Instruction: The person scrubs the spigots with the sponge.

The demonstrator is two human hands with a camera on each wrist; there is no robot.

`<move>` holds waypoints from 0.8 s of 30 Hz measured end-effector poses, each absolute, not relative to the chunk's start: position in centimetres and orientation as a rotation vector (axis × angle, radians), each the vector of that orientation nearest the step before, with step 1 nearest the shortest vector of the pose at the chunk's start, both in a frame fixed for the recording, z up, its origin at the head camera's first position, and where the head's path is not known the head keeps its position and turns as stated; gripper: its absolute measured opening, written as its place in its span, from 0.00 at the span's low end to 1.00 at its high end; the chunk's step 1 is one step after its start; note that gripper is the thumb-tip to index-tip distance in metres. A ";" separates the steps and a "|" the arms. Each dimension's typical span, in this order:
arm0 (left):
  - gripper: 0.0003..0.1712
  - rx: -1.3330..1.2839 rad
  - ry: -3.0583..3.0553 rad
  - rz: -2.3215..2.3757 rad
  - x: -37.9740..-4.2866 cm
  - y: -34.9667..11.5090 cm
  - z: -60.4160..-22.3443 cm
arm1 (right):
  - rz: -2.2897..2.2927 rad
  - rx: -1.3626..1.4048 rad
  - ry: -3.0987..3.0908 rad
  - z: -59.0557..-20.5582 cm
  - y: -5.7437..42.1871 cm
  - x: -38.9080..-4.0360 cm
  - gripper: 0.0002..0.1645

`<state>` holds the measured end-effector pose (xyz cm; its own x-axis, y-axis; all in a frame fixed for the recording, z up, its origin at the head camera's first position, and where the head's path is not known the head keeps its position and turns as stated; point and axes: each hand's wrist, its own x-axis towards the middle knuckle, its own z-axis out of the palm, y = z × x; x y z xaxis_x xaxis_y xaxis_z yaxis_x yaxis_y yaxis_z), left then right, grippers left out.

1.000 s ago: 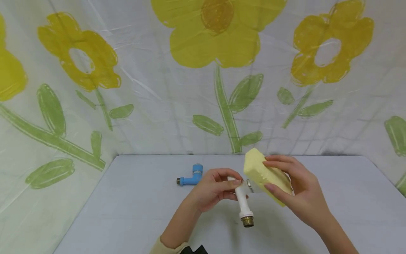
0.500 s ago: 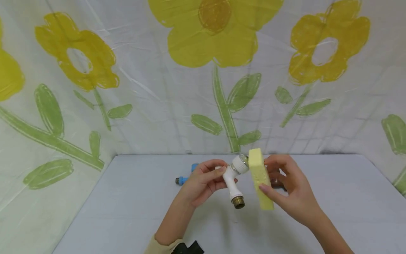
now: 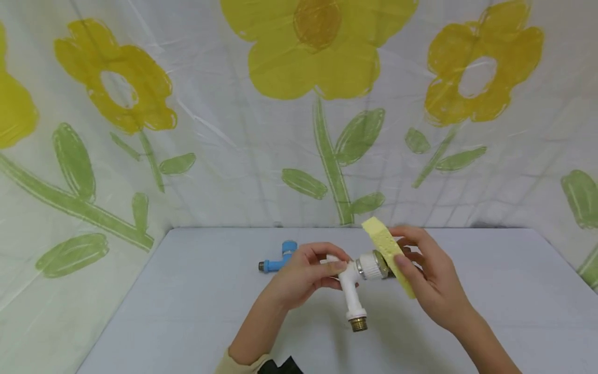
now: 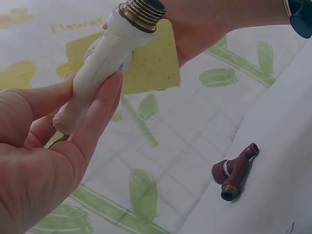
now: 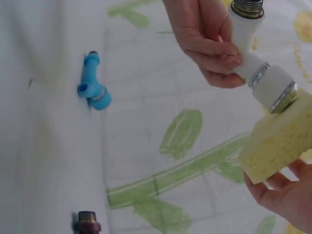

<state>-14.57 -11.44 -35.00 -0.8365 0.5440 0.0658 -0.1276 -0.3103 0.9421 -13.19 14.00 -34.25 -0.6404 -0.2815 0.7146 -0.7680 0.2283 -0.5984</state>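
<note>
My left hand (image 3: 302, 278) pinches a white plastic tap (image 3: 351, 293) between thumb and fingers, held above the table. Its brass threaded end points down toward me, and its ribbed round cap faces right. A yellow sponge (image 3: 391, 252) is gripped in my right hand (image 3: 436, 283), thumb on the near side and fingers behind. In the right wrist view the sponge (image 5: 280, 139) touches the metal-rimmed face of the cap. From the left wrist, the tap's body (image 4: 95, 73) covers part of the sponge (image 4: 163, 63).
A blue tap (image 3: 275, 264) lies on the white table (image 3: 187, 311), partly behind my left hand. Beyond my right hand is a dark red tap, clearer in the left wrist view (image 4: 236, 170). A flower-printed sheet (image 3: 224, 156) hangs along the table's back edge.
The tap's cap swung upward, then came down to face right. The sponge turned from broadside to edge-on, then tilted against the cap. Both hands kept their holds.
</note>
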 end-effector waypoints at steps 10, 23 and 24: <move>0.20 0.451 1.521 2.275 -14.8 -12.0 -35.1 | 1.418 0.966 -2.006 -34.2 13.5 -12.4 0.28; 0.11 0.326 1.333 2.422 -15.0 -11.4 -35.6 | 1.309 0.852 -2.016 -34.8 13.2 -13.1 0.28; 0.11 0.308 1.321 2.432 -15.0 -11.3 -35.6 | 1.294 0.836 -2.032 -34.8 13.3 -13.1 0.28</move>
